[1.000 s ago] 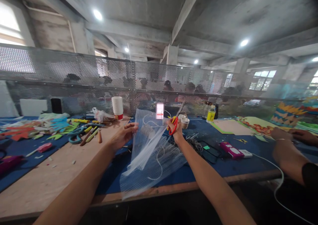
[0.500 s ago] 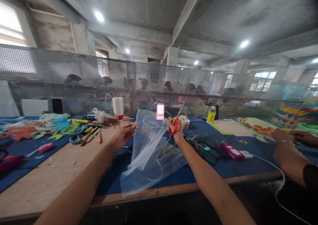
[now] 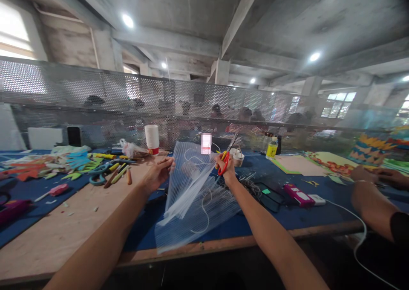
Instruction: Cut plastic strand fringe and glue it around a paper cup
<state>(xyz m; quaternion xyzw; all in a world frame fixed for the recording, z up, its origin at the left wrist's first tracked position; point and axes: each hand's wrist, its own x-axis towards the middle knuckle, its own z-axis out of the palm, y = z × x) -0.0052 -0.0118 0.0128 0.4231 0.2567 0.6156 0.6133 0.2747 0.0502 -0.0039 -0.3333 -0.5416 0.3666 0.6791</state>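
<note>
A clear, finely striped plastic sheet [image 3: 188,196] hangs between my hands, its lower end on the blue table mat. My left hand [image 3: 160,172] pinches the sheet's upper left edge. In my right hand [image 3: 226,165] are red-handled scissors [image 3: 225,162], blades pointing up and away; its fingertips also meet the sheet's upper right part. A white cord [image 3: 208,211] curves over or behind the sheet; which one I cannot tell.
Stacked paper cups [image 3: 151,137], blue-handled scissors [image 3: 97,177] and carving tools lie left. Behind my right hand is a cord roll [image 3: 237,157]. Rightward are a yellow bottle [image 3: 271,149], a magenta device [image 3: 298,195] and another person's forearm [image 3: 367,200]. A perforated screen [image 3: 198,102] stands behind.
My left hand has shifted slightly left, and the sheet's upper left edge has moved with it. My right hand and the scissors have hardly moved.
</note>
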